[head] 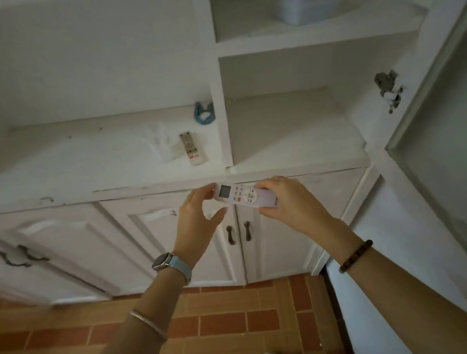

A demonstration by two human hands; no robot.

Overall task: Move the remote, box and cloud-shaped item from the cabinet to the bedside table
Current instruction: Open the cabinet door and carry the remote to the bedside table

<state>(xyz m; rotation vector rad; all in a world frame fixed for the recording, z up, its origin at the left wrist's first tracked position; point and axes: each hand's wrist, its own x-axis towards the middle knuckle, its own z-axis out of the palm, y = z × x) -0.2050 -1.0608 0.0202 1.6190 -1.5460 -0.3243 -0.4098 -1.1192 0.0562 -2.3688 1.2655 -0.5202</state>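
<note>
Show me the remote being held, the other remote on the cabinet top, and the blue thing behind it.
held remote (250, 195): head view, round button pad.
second remote (192, 148): head view, middle of body.
blue item (205, 121): head view, lower curve.

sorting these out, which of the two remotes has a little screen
The remote in the right hand, before the cabinet doors: grey screen near one end. The other remote, lying on the cabinet top, shows only buttons.

Wristwatch (165, 263), silver bangle (148, 324), brown bead bracelet (356, 255)
</note>
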